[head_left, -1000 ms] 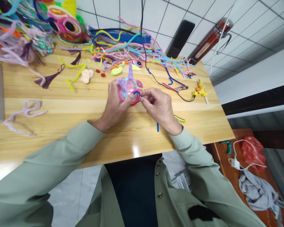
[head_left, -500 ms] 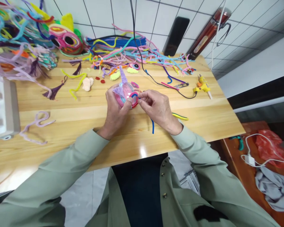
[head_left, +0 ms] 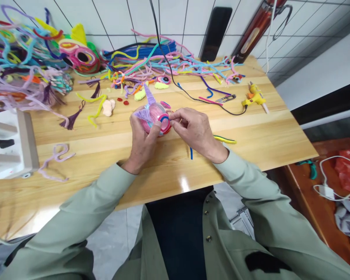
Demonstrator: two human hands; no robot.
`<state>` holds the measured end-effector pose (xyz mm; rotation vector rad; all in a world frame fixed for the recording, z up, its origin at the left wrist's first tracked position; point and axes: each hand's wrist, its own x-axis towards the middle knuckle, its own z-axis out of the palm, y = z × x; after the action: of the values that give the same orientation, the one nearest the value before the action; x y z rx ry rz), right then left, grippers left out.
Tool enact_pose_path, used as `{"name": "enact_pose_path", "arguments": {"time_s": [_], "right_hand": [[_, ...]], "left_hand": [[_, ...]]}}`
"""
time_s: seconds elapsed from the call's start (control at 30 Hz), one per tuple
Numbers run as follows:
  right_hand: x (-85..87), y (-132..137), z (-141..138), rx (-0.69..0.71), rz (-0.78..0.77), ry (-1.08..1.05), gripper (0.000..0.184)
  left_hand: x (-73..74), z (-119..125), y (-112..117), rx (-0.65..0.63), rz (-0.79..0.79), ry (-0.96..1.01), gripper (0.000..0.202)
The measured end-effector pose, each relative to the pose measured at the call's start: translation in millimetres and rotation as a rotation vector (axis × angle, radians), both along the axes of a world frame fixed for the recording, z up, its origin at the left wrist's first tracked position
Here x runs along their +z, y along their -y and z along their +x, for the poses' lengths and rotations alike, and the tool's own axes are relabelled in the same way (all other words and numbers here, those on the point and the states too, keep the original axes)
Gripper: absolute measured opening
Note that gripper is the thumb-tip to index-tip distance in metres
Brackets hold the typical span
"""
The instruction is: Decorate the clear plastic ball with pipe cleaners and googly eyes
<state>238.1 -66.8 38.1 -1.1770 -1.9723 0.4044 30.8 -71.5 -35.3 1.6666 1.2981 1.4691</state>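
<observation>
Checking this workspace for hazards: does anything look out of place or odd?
The yellow glue gun lies on its side without a visible stand, and its black cord passes in front of the tangled pipe cleaners, so it might snag. I see nothing spilled or broken.

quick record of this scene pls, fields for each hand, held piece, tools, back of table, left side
left hand: gripping the pink figure
right hand: fingertips pinching the blue strip at the figure's front
held piece: has a purple horn pointing toward the wall
tools: yellow glue gun and small snips, both lying on the right
back of table: black phone, red flask
left side: purple tassel, pale lump
</observation>
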Motion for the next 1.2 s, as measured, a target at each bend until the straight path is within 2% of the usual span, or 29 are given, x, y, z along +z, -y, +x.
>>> {"name": "enact_pose_path", "arguments": {"time_s": [0.17,0.4,0.67,0.8,0.97,1.1,1.2], "right_hand": [[1.7,0,0,-0.001,-0.010,0.001,0.015],[1.8,-1,0,-0.005,-0.017,0.028,0.015],[1.1,0,-1,0.023,-0.011,-0.019,0.011],[2.6,1,-3,0.024,-0.024,-0.033,0.010],[4.0,5,-7,0.013,-0.074,-0.065,0.012],[3.1,8,-9,0.037,-0.170,-0.183,0.012],[2.5,9,-10,0.047,-0.199,-0.225,0.013]], "left_hand": [[2.4,-1,0,0.006,-0.013,0.080,0.065],[-4.1,-8,-10,0.030,0.043,-0.036,0.071],[3.0,-7,-11,0.019,0.046,-0.010,0.083],[0.1,-7,-14,0.024,0.048,0.006,0.088],[-7.8,-10,-16,0.011,0.022,0.060,0.093],[-5.1,-12,-14,0.042,0.025,0.012,0.093],[-1.5,-10,-13,0.074,0.038,-0.022,0.085]]}}
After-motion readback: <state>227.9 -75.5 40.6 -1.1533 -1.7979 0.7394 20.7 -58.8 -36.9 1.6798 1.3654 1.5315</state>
